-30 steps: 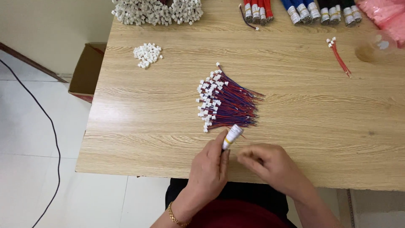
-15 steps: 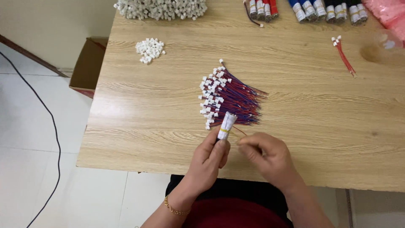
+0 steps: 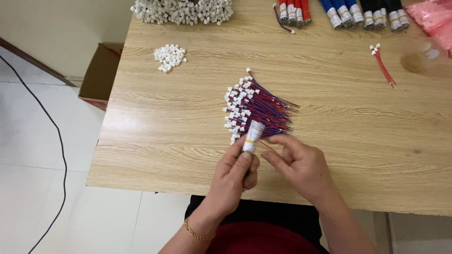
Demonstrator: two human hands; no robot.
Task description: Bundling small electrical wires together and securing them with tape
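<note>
A small white tube [image 3: 253,136], probably light and stiff, is gripped at its lower end by the left hand [image 3: 234,178]; thin wires [image 3: 266,146], soft and bendable, are pinched by the right hand [image 3: 301,164].

Pink bag [image 3: 435,19] and top connector heap [image 3: 183,10] edge-cropped.

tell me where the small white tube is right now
In the head view the small white tube is pinched upright in the left hand, at the near edge of the fanned wire bundle.
</note>
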